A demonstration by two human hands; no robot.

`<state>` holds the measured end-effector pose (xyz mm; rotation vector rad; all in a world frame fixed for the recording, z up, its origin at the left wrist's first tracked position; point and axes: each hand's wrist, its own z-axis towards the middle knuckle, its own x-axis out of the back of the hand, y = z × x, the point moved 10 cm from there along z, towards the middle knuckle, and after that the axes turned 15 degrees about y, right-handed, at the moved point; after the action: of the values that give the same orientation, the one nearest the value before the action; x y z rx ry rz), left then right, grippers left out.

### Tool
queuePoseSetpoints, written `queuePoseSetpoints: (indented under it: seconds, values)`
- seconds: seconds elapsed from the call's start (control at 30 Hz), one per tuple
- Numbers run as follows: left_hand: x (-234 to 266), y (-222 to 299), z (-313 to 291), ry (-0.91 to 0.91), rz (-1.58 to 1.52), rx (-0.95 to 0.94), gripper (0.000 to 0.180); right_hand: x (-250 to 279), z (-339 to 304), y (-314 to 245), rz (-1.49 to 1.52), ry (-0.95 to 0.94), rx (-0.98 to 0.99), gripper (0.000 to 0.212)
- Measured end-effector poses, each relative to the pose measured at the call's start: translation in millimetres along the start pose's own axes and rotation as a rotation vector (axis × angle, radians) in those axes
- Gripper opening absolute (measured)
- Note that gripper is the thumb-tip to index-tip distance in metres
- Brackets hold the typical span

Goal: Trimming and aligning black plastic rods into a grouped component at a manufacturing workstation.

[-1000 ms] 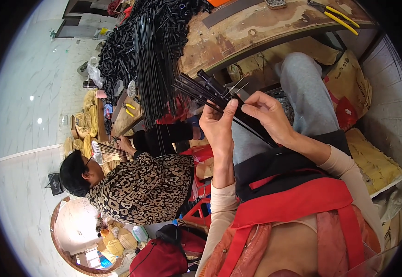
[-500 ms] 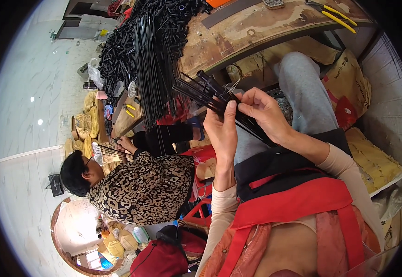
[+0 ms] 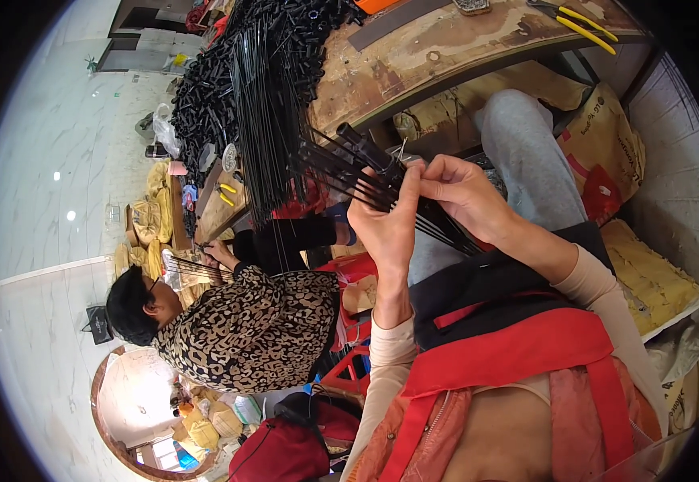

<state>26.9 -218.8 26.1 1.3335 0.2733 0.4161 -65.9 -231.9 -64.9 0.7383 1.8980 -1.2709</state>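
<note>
In front of my lap I hold what looks like an umbrella frame (image 3: 329,167), a bundle of thin black ribs around a black tube. My left hand (image 3: 388,233) is closed around the bundle from below, thumb pointing up along it. Thin silvery wire ends (image 3: 402,148) stick up at the frame beside my left thumb. My right hand (image 3: 471,201) pinches at that same spot, its thumb and forefinger together; the wire is too fine to follow between them. The ribs' other ends reach down across my lap.
A wooden bench (image 3: 413,64) carries a heap of small black parts (image 3: 205,104) and long black rods (image 3: 265,153) hanging over its edge. Yellow-handled pliers (image 3: 582,26) lie at its far right. To my left, a co-worker (image 3: 245,329) handles thin rods. Yellow sacks (image 3: 646,277) stand at right.
My left hand has tipped slightly and its thumb now lies nearer my right fingertips. The ribs at the left end have spread a little, and the wire ends stand differently.
</note>
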Motion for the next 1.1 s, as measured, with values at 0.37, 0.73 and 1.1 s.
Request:
queuePoseSetpoints:
  seconds: [0.37,0.73,1.1]
  values:
    - [-4.2,-24.7,15.8,-0.184,-0.099,0.079,0.018,10.1,6.3,9.2,-0.2,0.087,0.152,0.01]
    - [3.9,-21.9,7.9,-0.202,0.338,0.192,0.021,-17.0,-1.9,31.9,-0.044,-0.239,-0.19,0.038]
    - [-4.9,-22.6,-4.0,-0.273,0.161,0.14,0.019,1.8,-12.4,25.9,-0.125,-0.076,-0.083,0.038]
